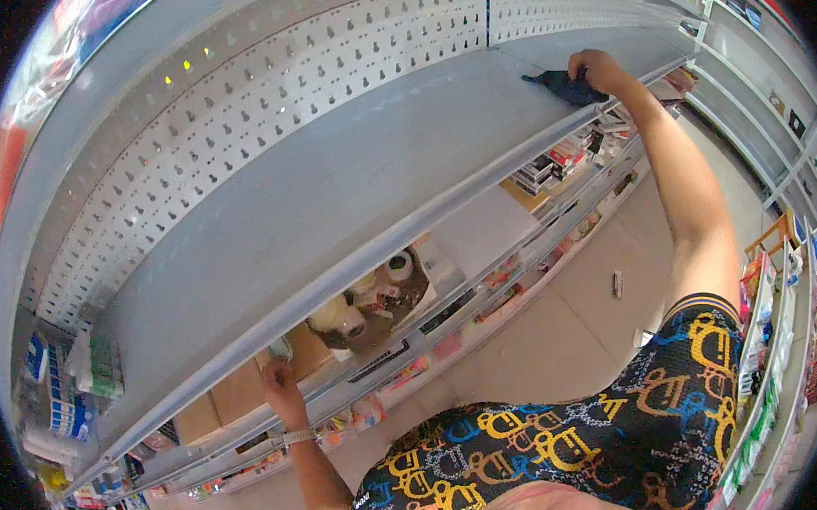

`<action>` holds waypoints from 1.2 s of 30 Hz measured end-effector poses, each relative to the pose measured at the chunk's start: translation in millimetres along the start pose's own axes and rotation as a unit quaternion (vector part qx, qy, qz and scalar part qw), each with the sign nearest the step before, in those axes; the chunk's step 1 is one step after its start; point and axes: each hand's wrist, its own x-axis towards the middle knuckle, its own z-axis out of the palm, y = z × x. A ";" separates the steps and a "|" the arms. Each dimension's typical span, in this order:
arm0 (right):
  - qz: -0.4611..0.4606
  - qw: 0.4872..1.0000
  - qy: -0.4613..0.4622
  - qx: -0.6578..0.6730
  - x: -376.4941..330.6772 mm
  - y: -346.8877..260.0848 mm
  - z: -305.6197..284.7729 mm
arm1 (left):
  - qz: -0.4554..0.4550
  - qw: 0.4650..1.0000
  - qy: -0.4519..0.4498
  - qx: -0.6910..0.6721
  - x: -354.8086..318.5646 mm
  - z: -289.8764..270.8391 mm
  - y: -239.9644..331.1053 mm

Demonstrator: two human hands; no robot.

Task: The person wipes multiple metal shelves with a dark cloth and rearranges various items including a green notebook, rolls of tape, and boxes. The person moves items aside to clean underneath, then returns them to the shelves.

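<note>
My right hand is at the far right end of a long grey metal shelf. Its fingers are closed on a dark cloth, which lies bunched against the shelf surface near the front lip. My left hand, with a light band at the wrist, is low at the left, below the shelf's front edge. Its fingers are curled beside a small pale item, in front of brown cardboard boxes; what they grip is too small to make out.
A perforated white back panel rises behind the shelf. Blue-and-white packages stand at its left end. On the tier below sit an open carton with tape rolls and stacked small boxes. Stocked racks line the right side.
</note>
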 end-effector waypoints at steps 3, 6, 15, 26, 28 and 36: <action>0.018 0.993 0.096 0.072 13.7 25.8 -8.4 | 0.035 0.998 0.021 0.040 -4.9 -9.2 -21.3; 0.053 0.987 0.122 0.095 22.9 44.2 -6.2 | 0.043 0.998 0.028 0.037 -6.6 -12.3 -36.1; 0.098 0.977 -0.118 -0.151 40.4 -5.1 30.8 | 0.036 0.998 0.015 0.054 -3.5 -21.0 -37.3; 0.028 0.993 -0.031 -0.112 0.6 -96.2 32.7 | 0.046 0.999 0.018 -0.004 -1.5 1.2 -38.5; -0.003 0.995 -0.016 -0.098 -6.3 -115.7 36.3 | 0.039 0.999 0.000 0.019 1.0 -2.8 -36.5; -0.182 0.965 -0.160 0.101 -23.4 -265.4 44.2 | 0.114 0.987 -0.008 0.109 42.3 2.3 -17.9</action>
